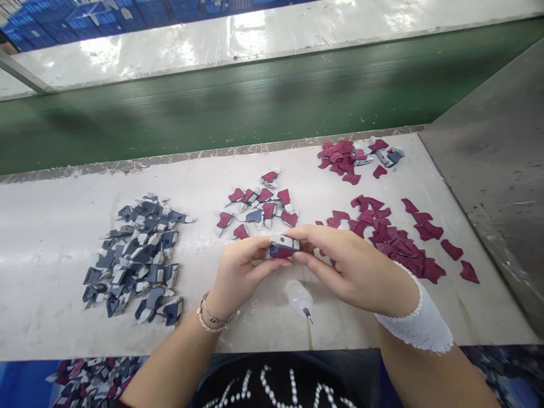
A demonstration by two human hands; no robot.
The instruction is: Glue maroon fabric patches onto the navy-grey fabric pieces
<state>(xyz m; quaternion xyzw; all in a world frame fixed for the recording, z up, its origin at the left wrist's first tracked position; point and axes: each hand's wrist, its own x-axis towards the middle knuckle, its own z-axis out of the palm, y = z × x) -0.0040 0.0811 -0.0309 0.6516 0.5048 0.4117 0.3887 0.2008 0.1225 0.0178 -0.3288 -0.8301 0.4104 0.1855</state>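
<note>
Between my two hands, above the middle of the white table (204,255), is a small grey, navy and maroon plastic part (283,247). My left hand (240,272) pinches its left end, thumb underneath. From the other side, the fingers and thumb of my right hand (344,266) close on its right end. Just below lies a small clear bottle (298,297) with a thin dark nozzle. Similar parts with maroon faces (268,211) lie just beyond my hands. A heap of loose maroon pieces (395,249) spreads beside my right hand.
Navy and grey parts (140,255) form a large heap at the left. A smaller maroon pile (338,156) sits at the back right. Behind the table runs a green belt (212,113); a metal panel (493,158) borders the right. Blue crates (93,20) stand beyond.
</note>
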